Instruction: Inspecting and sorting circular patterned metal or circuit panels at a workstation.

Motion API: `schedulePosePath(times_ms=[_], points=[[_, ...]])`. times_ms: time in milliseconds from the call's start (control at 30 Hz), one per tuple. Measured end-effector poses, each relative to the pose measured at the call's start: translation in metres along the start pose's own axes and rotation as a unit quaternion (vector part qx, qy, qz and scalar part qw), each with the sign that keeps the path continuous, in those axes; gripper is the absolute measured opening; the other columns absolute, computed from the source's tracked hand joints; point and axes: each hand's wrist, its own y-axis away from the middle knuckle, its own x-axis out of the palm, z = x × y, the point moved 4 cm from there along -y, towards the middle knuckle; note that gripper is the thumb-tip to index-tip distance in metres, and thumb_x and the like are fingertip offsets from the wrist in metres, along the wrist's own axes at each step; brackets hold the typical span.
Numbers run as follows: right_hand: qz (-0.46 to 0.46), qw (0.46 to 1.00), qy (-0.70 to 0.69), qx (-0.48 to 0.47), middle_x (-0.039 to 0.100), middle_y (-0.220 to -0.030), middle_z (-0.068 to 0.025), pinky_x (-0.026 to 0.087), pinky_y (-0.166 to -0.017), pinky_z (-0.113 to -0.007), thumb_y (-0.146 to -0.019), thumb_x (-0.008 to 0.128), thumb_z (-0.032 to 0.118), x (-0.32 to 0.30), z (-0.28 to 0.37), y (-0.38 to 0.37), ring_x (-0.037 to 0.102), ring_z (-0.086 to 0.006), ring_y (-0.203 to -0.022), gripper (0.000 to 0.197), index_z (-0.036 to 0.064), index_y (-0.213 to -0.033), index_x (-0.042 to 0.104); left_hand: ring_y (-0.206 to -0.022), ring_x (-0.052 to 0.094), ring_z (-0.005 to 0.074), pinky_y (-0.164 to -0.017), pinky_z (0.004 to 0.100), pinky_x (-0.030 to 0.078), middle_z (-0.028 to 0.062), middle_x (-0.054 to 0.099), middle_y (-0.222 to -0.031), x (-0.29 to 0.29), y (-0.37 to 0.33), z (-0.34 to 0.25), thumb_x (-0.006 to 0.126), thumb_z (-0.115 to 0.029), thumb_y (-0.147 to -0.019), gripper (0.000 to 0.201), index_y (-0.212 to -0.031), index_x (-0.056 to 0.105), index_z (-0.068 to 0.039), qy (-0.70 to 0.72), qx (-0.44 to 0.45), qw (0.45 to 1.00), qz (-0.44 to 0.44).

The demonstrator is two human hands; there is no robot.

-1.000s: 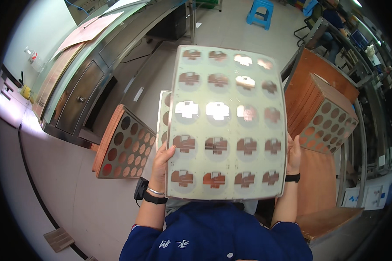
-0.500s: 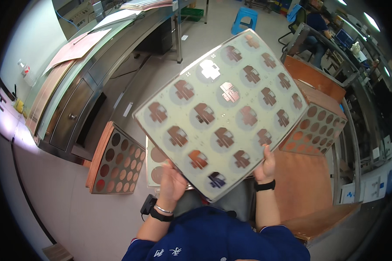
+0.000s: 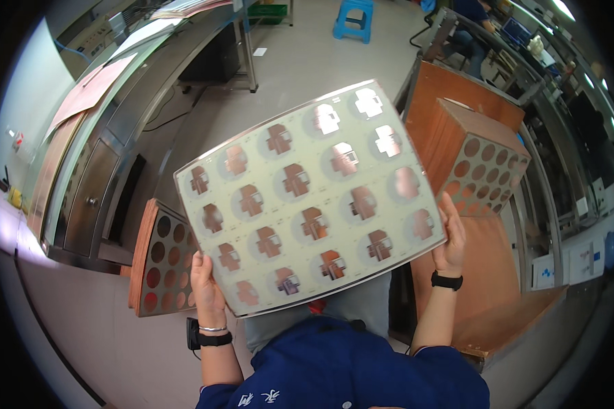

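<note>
A large pale-green circuit board panel (image 3: 310,198) with rows of shiny copper-coloured patterns is held up over my lap, tilted with its right side higher. My left hand (image 3: 209,290) grips its lower left edge, the thumb on the near side. At the lower right edge my right hand (image 3: 450,237) holds it with the fingers along the border. Parts of the fingers of both hands are hidden behind the panel.
A stack of panels with copper discs (image 3: 162,255) leans on the floor at left. Another stack (image 3: 481,160) stands on a wooden-lined rack (image 3: 467,273) at right. A metal desk (image 3: 95,191) lies far left, a blue stool (image 3: 353,20) ahead. Someone sits at the far right.
The panel has turned clockwise to a flatter slant and dropped lower. My left hand has moved left, my right hand right, both still on its edges. The view has shifted slightly.
</note>
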Motion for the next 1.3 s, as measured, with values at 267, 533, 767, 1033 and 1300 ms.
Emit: schedulePosePath(times_ms=[267,533,767,1033,1300], points=[[0.073,0.99,0.092,0.08,0.063,-0.104,-0.0142,0.048,-0.079,-0.025,-0.097,0.045,0.027,0.009,-0.005,-0.008,0.061,-0.0137,-0.089,0.052,-0.0028,-0.137,0.033,-0.092,0.06,0.0115,-0.081,0.0255,0.05,0.007,0.061,-0.104,-0.002,0.005,-0.025,0.047,-0.019,-0.097,0.02,-0.107,0.05,-0.002,-0.092,0.033,0.995,-0.027],[0.071,0.967,0.233,-0.07,0.06,-0.105,-0.0034,0.044,-0.083,-0.026,-0.092,0.057,0.016,0.015,0.014,-0.023,0.055,-0.011,-0.096,0.031,0.0053,-0.12,0.049,-0.1,0.056,0.0122,-0.088,0.0282,0.047,0.0042,0.059,-0.107,-0.001,0.007,-0.049,0.046,-0.018,-0.097,0.014,-0.104,0.05,-0.006,-0.064,0.138,0.988,0.0],[0.073,0.97,-0.202,-0.114,0.051,-0.125,-0.0086,0.039,-0.102,-0.042,-0.094,0.048,0.031,0.003,-0.007,-0.031,0.046,-0.0224,-0.12,0.034,0.0085,-0.12,0.05,-0.125,0.042,0.0256,-0.103,0.0375,0.038,0.012,0.041,-0.137,0.037,0.009,-0.05,0.053,-0.006,-0.09,0.013,-0.102,0.052,-0.009,-0.183,0.293,0.924,0.163],[0.016,0.981,-0.189,0.045,0.048,-0.128,-0.0092,0.038,-0.102,-0.044,-0.095,0.045,0.033,-0.002,-0.044,0.005,0.044,-0.0233,-0.121,0.037,0.0087,-0.123,0.048,-0.11,0.055,0.0176,-0.09,0.0293,0.05,0.0115,0.052,-0.125,0.056,0.015,-0.025,0.051,-0.009,-0.093,0.038,-0.129,0.042,-0.002,-0.055,0.067,0.996,0.015],[-0.006,0.984,-0.135,0.116,0.046,-0.131,-0.0098,0.037,-0.103,-0.045,-0.095,0.043,0.035,-0.001,-0.047,0.016,0.043,-0.0242,-0.123,0.04,0.0088,-0.125,0.047,-0.111,0.054,0.0173,-0.094,0.0301,0.047,0.0131,0.052,-0.125,0.05,0.016,-0.015,0.041,-0.012,-0.097,0.035,-0.129,0.041,0.002,0.056,-0.016,0.997,0.047]])
